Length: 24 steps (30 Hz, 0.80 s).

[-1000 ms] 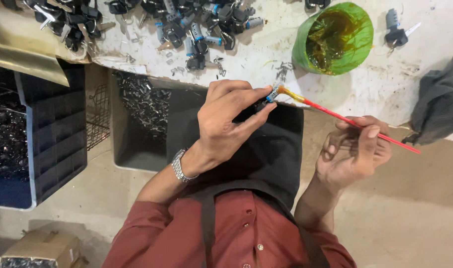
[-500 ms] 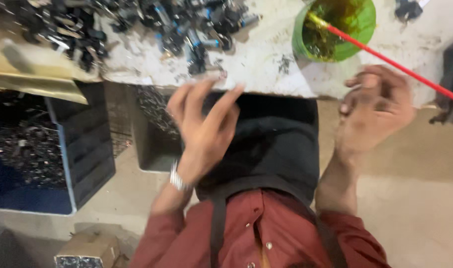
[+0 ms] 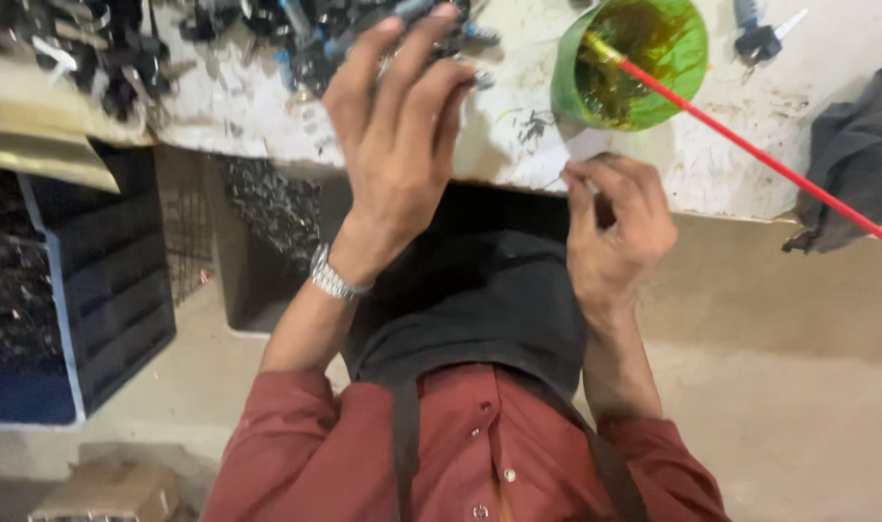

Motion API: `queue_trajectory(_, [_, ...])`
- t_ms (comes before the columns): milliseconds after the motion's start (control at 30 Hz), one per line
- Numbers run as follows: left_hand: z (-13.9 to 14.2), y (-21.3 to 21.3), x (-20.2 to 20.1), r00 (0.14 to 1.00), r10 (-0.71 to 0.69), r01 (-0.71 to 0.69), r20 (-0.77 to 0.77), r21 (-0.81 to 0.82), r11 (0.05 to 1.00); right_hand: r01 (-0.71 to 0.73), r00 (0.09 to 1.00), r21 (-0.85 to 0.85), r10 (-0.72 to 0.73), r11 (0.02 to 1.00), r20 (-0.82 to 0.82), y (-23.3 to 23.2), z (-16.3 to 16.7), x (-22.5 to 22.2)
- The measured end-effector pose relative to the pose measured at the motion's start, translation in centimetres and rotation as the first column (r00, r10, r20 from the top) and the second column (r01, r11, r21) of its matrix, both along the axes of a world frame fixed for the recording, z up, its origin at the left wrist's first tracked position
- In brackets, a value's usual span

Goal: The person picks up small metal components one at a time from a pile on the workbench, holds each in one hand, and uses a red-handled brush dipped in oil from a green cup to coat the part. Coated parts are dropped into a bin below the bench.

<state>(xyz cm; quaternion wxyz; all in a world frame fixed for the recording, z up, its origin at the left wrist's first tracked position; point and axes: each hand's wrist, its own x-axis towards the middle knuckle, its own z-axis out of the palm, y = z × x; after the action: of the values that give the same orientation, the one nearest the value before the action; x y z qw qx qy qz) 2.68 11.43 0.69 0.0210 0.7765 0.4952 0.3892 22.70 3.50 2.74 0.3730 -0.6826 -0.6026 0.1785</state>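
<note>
Hands apart: left hand [image 3: 397,145] reaches open-fingered into the heap of small black-and-blue metal parts [image 3: 296,39] on the white worktop [image 3: 518,145], right hand [image 3: 615,227] curled loosely, gripping nothing visible, while the red-handled brush [image 3: 750,145] rests in the green cup [image 3: 634,63].

Across the top of the frame runs my surface [image 3: 267,116], white and badly stained with dark smears, its front edge chipped. Below it the floor [image 3: 798,387] is plain tan concrete, filling the right and lower part of the frame. At the left a dark blue plastic crate [image 3: 102,290] stands under the surface, full of small dark metal bits. Just right of it a grey bin [image 3: 257,242] holds more of the same. A folded sheet of yellowish card [image 3: 44,155] hangs over the surface's edge at upper left. A cardboard box [image 3: 112,493] sits at the lower left corner. The light is dim, warm and even.
</note>
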Motion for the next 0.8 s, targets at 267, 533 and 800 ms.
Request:
queue_trajectory(267, [0.5,0.0,0.0,0.993,-0.105,0.107,-0.051,0.039,0.993,-0.128,0.984,0.105,0.114,0.986,0.137,0.7,-0.8,-0.6])
queue_trajectory(533, [4.0,-1.7,-0.8,0.944,-0.032,0.050,0.329,-0.045,0.998,-0.146,0.960,0.125,0.110,0.981,0.258,0.9,-1.4,-0.6])
queue_trajectory(800, [3.0,-5.1,-0.8,0.769,-0.065,0.232,0.636,-0.183,0.955,-0.063,0.951,0.007,0.058,0.998,0.303,0.5,-1.5,0.2])
